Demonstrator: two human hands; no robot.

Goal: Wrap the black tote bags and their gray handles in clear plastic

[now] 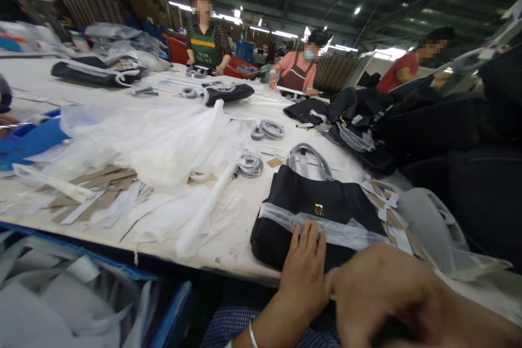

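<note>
A black handbag (326, 193) lies on the white table right in front of me, its grey-wrapped handles pointing away. It has a gold clasp (318, 209) and a strip of translucent wrapping (350, 231) across its front. My left hand (304, 261) rests flat on the bag's near side, fingers stretched over the lower edge of that strip. Close to the camera, my right hand (379, 288) is curled at the bag's near right corner. Whatever its fingers close around is hidden and blurred.
Crumpled white plastic sheets (163, 147) and brown strips (93, 190) cover the table's left. Wrapped coiled straps (249, 165) lie behind the bag. Black bags (359, 109) pile up at right. A blue bin (175, 304) of grey scraps stands below. Several people work beyond the table.
</note>
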